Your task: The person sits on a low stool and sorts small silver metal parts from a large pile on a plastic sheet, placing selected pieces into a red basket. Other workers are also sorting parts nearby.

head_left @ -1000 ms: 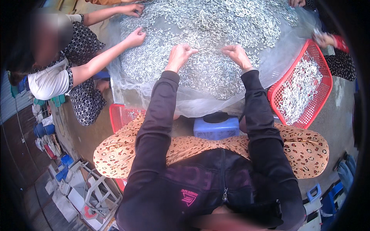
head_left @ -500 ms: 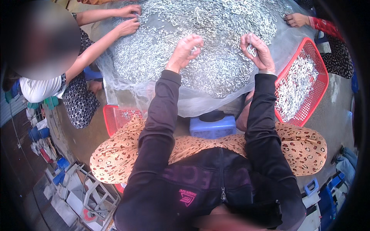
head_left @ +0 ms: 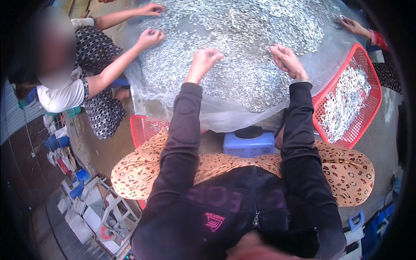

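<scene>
A wide spread of small silvery-white pieces, looking like tiny fish (head_left: 242,78), lies on a pale mesh sheet (head_left: 229,123) in front of me. My left hand (head_left: 204,63) hangs over the near left part of the spread, thumb and fingertips pressed together. To its right, my right hand (head_left: 287,60) also has its fingers drawn together, over the right side of the spread. Whatever either pinch holds is too small or too hidden to make out. Beside my right forearm stands a red slotted basket (head_left: 367,113) holding many longer white, curled pieces (head_left: 344,102).
At the left, a person's two hands (head_left: 151,38) reach over the spread. Another person's hand (head_left: 353,26) is at the far right edge. A second red basket (head_left: 139,130) sits by my left knee, and a blue plastic stool (head_left: 249,145) stands between my legs.
The view has shifted slightly. My left hand has moved a little left over the spread. The white pieces seen in my right hand no longer show, and its fingers are less curled.
</scene>
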Action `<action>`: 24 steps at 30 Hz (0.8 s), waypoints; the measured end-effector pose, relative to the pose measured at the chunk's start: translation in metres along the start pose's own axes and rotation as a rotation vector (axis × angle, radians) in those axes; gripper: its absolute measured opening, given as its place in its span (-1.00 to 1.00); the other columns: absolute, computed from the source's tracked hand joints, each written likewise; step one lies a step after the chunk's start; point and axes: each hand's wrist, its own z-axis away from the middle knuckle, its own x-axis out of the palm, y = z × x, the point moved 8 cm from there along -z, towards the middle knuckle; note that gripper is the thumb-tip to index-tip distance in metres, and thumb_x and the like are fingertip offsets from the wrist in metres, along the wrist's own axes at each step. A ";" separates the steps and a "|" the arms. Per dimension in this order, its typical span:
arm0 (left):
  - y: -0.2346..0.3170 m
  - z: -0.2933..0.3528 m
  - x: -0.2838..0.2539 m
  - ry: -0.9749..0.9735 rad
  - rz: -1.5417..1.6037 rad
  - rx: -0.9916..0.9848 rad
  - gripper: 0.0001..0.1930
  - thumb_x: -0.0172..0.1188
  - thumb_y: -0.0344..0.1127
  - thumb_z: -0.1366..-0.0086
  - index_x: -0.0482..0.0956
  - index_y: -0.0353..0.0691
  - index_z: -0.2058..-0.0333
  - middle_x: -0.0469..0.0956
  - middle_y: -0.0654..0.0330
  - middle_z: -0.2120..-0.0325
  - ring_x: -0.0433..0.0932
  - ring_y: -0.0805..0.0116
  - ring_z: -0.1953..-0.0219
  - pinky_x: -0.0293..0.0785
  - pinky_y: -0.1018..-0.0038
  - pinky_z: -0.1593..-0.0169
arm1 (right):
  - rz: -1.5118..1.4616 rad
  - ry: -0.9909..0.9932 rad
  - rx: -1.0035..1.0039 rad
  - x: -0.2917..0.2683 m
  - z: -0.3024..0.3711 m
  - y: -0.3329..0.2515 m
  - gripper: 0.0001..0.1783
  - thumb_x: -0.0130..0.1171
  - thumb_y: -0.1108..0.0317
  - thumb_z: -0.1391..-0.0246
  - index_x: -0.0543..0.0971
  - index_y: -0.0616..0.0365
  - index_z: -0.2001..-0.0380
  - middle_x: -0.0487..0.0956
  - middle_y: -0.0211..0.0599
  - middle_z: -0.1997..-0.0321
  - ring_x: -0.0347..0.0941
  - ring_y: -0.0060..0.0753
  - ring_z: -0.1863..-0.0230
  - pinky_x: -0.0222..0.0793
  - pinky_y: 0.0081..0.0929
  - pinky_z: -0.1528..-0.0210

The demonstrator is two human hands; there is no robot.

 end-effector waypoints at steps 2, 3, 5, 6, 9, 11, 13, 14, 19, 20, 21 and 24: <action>-0.003 0.010 -0.011 0.000 -0.175 0.030 -0.80 0.30 -0.19 -0.11 0.63 -0.21 0.45 0.45 0.36 0.69 0.34 0.65 0.66 0.27 0.62 0.54 | 0.570 0.222 -0.114 -0.013 -0.009 0.010 -0.71 0.18 0.13 0.00 0.52 0.15 0.42 0.52 -0.27 0.52 0.45 -0.37 0.50 0.31 -0.46 0.50; -0.004 0.013 -0.014 -0.004 -0.260 0.052 -0.80 0.30 -0.19 -0.11 0.64 -0.21 0.46 0.46 0.37 0.69 0.35 0.65 0.65 0.27 0.62 0.54 | 0.863 0.351 -0.130 -0.016 -0.012 0.015 -0.72 0.19 0.16 0.04 0.55 0.17 0.39 0.57 -0.18 0.48 0.52 -0.24 0.45 0.39 -0.37 0.42; -0.017 0.019 -0.021 -0.021 0.030 -0.049 -0.78 0.29 -0.19 -0.11 0.60 -0.24 0.42 0.40 0.37 0.71 0.32 0.60 0.64 0.19 0.67 0.59 | 0.848 0.544 -0.053 -0.023 -0.012 0.037 -0.69 0.21 0.20 0.11 0.59 0.14 0.29 0.58 0.00 0.32 0.52 0.04 0.25 0.39 -0.18 0.15; -0.027 0.023 -0.023 -0.068 0.284 -0.154 -0.77 0.29 -0.19 -0.10 0.58 -0.24 0.41 0.38 0.38 0.71 0.30 0.58 0.64 0.16 0.69 0.61 | 0.968 0.587 -0.083 -0.016 -0.009 0.040 -0.72 0.18 0.19 0.08 0.58 0.11 0.32 0.58 0.01 0.33 0.50 0.08 0.24 0.39 -0.13 0.17; -0.024 0.037 -0.033 -0.120 0.891 -0.144 -0.82 0.19 -0.28 -0.14 0.43 -0.26 0.47 0.32 0.27 0.52 0.27 0.51 0.55 0.13 0.77 0.68 | 1.077 0.509 -0.103 0.011 -0.014 0.038 -0.73 0.18 0.20 0.09 0.57 0.11 0.33 0.56 0.03 0.31 0.48 0.12 0.21 0.38 -0.04 0.18; -0.006 0.044 -0.044 -0.187 1.346 0.077 -0.83 0.12 -0.33 -0.14 0.35 -0.26 0.52 0.29 0.19 0.42 0.29 0.47 0.48 0.19 0.78 0.69 | 0.903 0.340 -0.049 0.029 -0.017 0.032 -0.73 0.19 0.15 0.02 0.54 0.15 0.40 0.56 -0.26 0.50 0.48 -0.26 0.43 0.36 -0.33 0.43; -0.003 0.047 -0.041 -0.229 1.505 0.138 -0.86 0.03 -0.37 -0.12 0.27 -0.25 0.50 0.23 0.11 0.36 0.29 0.39 0.41 0.23 0.76 0.73 | 0.340 0.098 0.138 0.044 -0.012 0.031 -0.74 0.15 0.15 -0.04 0.54 0.15 0.43 0.51 -0.46 0.55 0.40 -0.52 0.55 0.29 -0.54 0.52; -0.008 0.046 -0.036 -0.220 1.533 0.112 -0.87 0.02 -0.37 -0.12 0.27 -0.25 0.48 0.23 0.11 0.36 0.30 0.38 0.41 0.23 0.76 0.74 | 0.099 0.001 0.077 0.054 -0.006 0.016 -0.75 0.12 0.14 -0.08 0.54 0.10 0.44 0.44 -0.56 0.57 0.31 -0.66 0.57 0.19 -0.66 0.55; -0.041 0.036 -0.003 -0.287 1.428 -0.153 -0.74 0.19 -0.19 -0.12 0.39 -0.19 0.31 0.35 0.20 0.40 0.35 0.43 0.57 0.12 0.81 0.75 | -0.204 -0.084 -0.074 0.046 0.023 -0.048 -0.73 0.04 0.11 -0.17 0.50 0.06 0.44 0.39 -0.58 0.57 0.24 -0.77 0.58 0.08 -0.79 0.61; -0.053 0.035 0.000 -0.250 1.220 -0.201 -0.72 0.22 -0.15 -0.18 0.48 -0.25 0.30 0.38 0.28 0.47 0.26 0.59 0.64 0.24 0.72 0.70 | -0.235 -0.119 -0.095 0.043 0.027 -0.056 -0.72 0.05 0.10 -0.17 0.49 0.08 0.44 0.39 -0.56 0.55 0.24 -0.76 0.58 0.07 -0.80 0.62; -0.072 0.034 0.002 -0.175 0.783 -0.281 -0.71 0.23 -0.15 -0.16 0.51 -0.27 0.32 0.42 0.25 0.51 0.32 0.55 0.62 0.29 0.66 0.66 | -0.268 -0.157 -0.118 0.042 0.030 -0.061 -0.70 0.05 0.09 -0.17 0.49 0.09 0.45 0.40 -0.54 0.54 0.25 -0.75 0.58 0.07 -0.80 0.64; -0.091 0.034 0.001 0.099 -0.201 -0.260 -0.69 0.29 -0.16 -0.09 0.59 -0.35 0.39 0.55 0.12 0.60 0.52 0.37 0.52 0.42 0.46 0.48 | -0.348 -0.008 -0.182 0.025 0.032 -0.061 -0.74 0.09 0.15 -0.13 0.47 0.11 0.46 0.45 -0.44 0.46 0.31 -0.72 0.54 0.04 -0.87 0.69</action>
